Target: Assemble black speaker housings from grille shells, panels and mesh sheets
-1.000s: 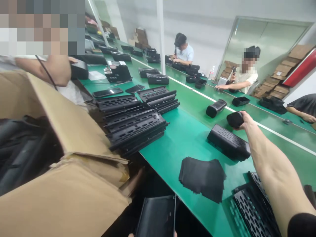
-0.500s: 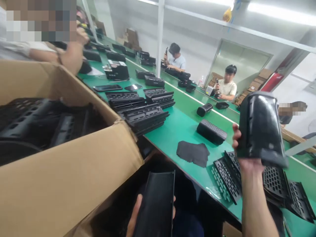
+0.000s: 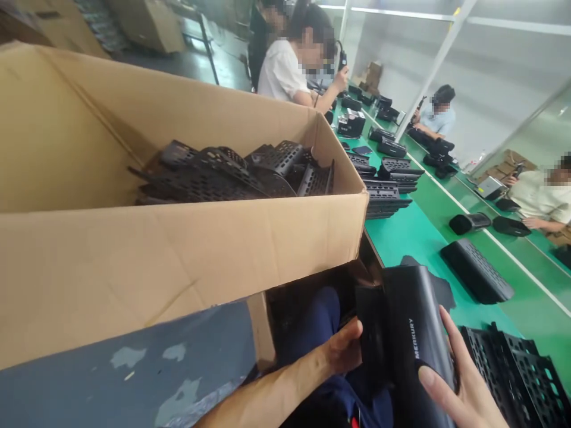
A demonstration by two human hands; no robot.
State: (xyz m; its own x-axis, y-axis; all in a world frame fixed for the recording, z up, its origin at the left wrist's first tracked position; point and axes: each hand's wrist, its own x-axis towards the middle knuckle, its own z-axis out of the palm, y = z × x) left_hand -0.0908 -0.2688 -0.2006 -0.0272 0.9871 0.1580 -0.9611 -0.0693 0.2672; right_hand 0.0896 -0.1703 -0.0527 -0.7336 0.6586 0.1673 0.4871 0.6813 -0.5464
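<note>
In front of my lap, my right hand point(image 3: 464, 380) grips a glossy black speaker-like housing point(image 3: 413, 333) marked MERKURY, thumb on its face. Close against the housing's left side, my left hand point(image 3: 345, 351) has its fingers on a black plastic panel point(image 3: 372, 339). I cannot tell whether panel and housing are joined. Behind them, a dark cloth-like sheet point(image 3: 444, 290) shows partly on the green bench. Perforated black panels point(image 3: 513, 362) lie by my right hand.
A big cardboard box point(image 3: 178, 244) with perforated black panels point(image 3: 223, 172) fills the left, above a worn grey surface point(image 3: 111, 380). Stacked panels point(image 3: 383, 193) and a black housing point(image 3: 477, 270) rest on the green bench point(image 3: 401, 238). Several people work along it.
My view has swung left, showing more of the box. My right hand has lowered the housing from its raised place and brought it beside the panel in my left hand.
</note>
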